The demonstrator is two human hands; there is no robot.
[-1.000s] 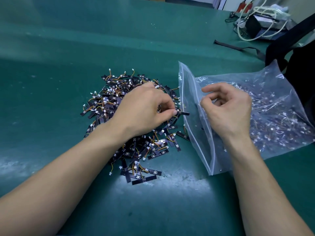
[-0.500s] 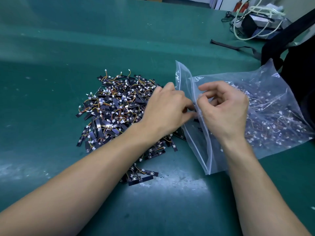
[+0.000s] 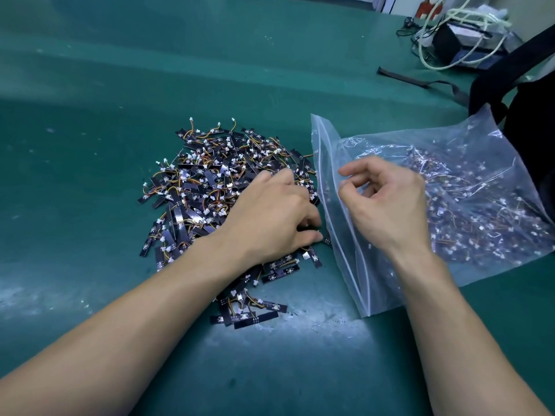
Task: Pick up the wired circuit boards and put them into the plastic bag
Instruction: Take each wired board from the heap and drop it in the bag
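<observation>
Green mat covers the whole surface (image 3: pixel 210 70), scuffed whitish near the front edge & dusted w/ pale specks at left. Room beyond is barely seen: a pale wall strip at top right, w/ blurred red objects (image 3: pixel 426 4) against it, too small to tell what. On the far right corner of the surface sits a black box (image 3: pixel 456 43) draped w/ looping white cables (image 3: pixel 432 55); a black strap (image 3: pixel 414 81) lies flat in front of it, & a black backpack (image 3: pixel 528 115) stands at the right edge, touching the bag's back corner. The wired circuit boards (image 3: pixel 210 187) lie in a loose heap mid-surface, dark strips w/ orange-yellow leads & white plugs, a few strays trailing toward the near side. Just beside the heap on its right lies the plastic bag (image 3: pixel 480 181), clear, zip strip (image 3: pixel 322 181) facing the heap, mouth lifted, many boards already inside. The left grip (image 3: pixel 270 217) sits on the heap's right edge, forearm covering the boards under it, fingers curled narrow round a dark board next to the bag mouth. The right grip (image 3: pixel 390 205) is over the bag's opening, thumb & forefinger pinching the clear film, holding the upper lip raised.
</observation>
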